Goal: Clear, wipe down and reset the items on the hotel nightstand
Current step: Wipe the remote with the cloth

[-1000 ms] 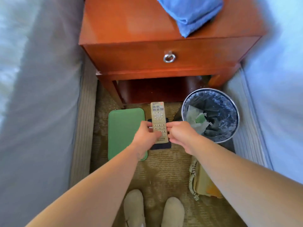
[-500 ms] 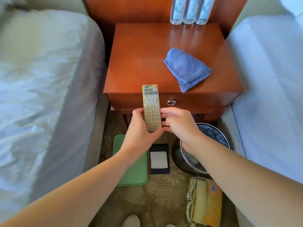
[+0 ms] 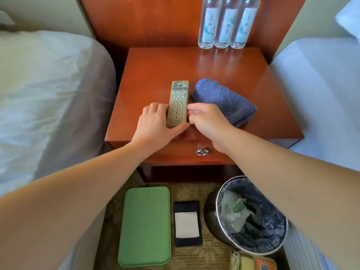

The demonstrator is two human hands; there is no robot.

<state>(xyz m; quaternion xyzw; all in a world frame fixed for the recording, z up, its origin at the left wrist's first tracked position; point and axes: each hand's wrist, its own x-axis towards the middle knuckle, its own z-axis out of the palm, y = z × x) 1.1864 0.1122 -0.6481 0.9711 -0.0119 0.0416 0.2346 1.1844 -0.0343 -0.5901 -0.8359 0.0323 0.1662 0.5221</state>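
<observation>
On the carpeted floor below the front edge lay a green padded rectangular mat (image 3: 145, 227) and, just beside it, a black note holder with a white pad (image 3: 187, 224). Above them stood the glossy reddish-brown wooden table (image 3: 152, 75). The left grip (image 3: 155, 123) rested near its front edge, fingers along the left side of a beige rectangular plastic remote control (image 3: 177, 104) and thumb wrapped round its near end. The remote lay flat on the table, left of the middle, its length pointing toward the back edge. The right grip (image 3: 206, 117) had its fingers curled and pinched the remote's right side. Just beside the remote sat a folded blue terry cloth (image 3: 224, 102), and three clear plastic water bottles with pale labels (image 3: 226, 26) stood in a row at the back edge, toward the right corner. A lined round metal bin (image 3: 212, 215) and a yellowish corded telephone (image 3: 251, 262) were on the floor at the right.

This looked like the reset step, with the remote being squared up. The next move probably called for both grips to let go without nudging it, then to reach down for the floor items
</observation>
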